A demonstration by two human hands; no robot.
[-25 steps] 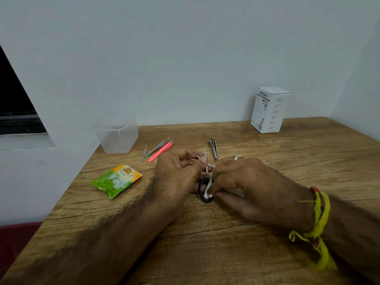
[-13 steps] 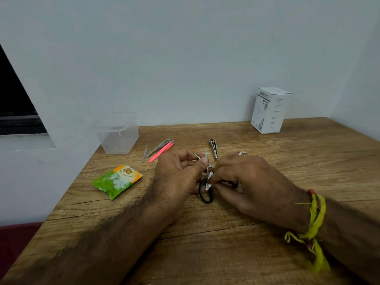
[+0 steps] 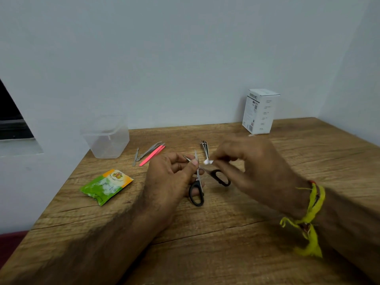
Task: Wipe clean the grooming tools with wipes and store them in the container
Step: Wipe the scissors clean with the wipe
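The wooden table (image 3: pixel 246 233) carried everything. A white box (image 3: pixel 260 112) stood at its back edge on the right, a clear container (image 3: pixel 107 138) at the back left. The left hand (image 3: pixel 170 177) pinched the scissors (image 3: pixel 197 182) near the pivot, blades apart and pointing away, one black handle loop lying below the hand and the other towards the right. The right hand (image 3: pixel 250 165), blurred, pinched a small white wipe (image 3: pixel 208 161) just beside the blades. A green packet (image 3: pixel 106 187) lay left of the hands; tweezers (image 3: pixel 151 151), a pink file (image 3: pixel 152 155) and nail clippers (image 3: pixel 204 148) lay behind them.

Container (image 3: pixel 107 138) back left on table (image 3: pixel 226 233); tweezers (image 3: pixel 151 152) right of it; box (image 3: pixel 260 111) back right
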